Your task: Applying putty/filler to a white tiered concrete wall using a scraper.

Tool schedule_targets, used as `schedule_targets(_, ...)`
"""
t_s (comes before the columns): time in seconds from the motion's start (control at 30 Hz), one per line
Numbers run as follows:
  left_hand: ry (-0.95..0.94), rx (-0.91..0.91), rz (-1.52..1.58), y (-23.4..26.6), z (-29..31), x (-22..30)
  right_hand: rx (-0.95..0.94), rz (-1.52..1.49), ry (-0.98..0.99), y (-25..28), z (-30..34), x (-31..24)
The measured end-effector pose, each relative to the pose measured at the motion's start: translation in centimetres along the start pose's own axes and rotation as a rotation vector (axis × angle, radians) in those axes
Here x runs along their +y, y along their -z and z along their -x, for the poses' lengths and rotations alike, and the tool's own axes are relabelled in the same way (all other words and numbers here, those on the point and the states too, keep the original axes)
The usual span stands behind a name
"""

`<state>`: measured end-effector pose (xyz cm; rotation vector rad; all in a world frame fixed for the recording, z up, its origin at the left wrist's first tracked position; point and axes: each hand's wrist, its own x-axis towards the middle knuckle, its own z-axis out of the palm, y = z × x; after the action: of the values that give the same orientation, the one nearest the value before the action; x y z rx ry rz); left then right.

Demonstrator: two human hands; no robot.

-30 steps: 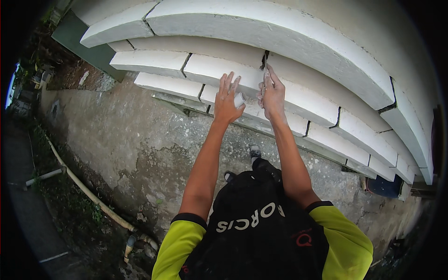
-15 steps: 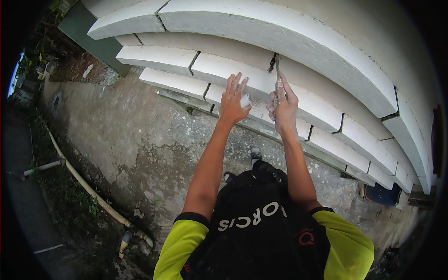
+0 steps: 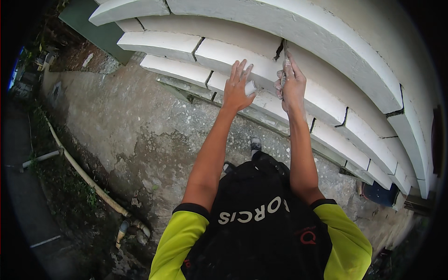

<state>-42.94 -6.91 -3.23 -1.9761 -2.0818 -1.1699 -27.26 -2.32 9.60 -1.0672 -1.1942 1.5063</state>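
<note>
White-dusted, my right hand is closed round a narrow, grey, plaster-smeared scraper. Its upper end points at a dark vertical gap in the wall face, just right of that gap. My left hand lies against the stepped white blocks, its fingers stretched up over a block's front. Between its thumb and forefinger sits a small white cylinder, apparently gripped there; its far side is hidden. Pale powder coats the fingertips of both hands.
Curved tiers of white blocks with dark joints run across the top and right, the upper ledge overhanging the gap. A green panel stands at the upper left. Below lies stained concrete. A pale pipe runs along the left.
The view has shifted, so the blocks and both hands appear higher and slightly to the right. The scraper stays in my right hand beside the gap, and my left hand keeps its place.
</note>
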Motion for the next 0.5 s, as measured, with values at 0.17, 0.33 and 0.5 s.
schedule_targets(0.17,0.032,-0.037,0.045,0.0,0.0,0.0,-0.021,0.099,-0.009,0.5,1.3,0.5)
schedule_targets(0.33,0.017,-0.021,0.032,-0.1,0.1,-0.1,0.013,0.020,0.014,-0.1,0.8,0.3)
schedule_targets(0.5,0.039,-0.041,0.047,0.0,0.1,0.1,0.017,0.055,0.004,-1.0,1.7,0.4)
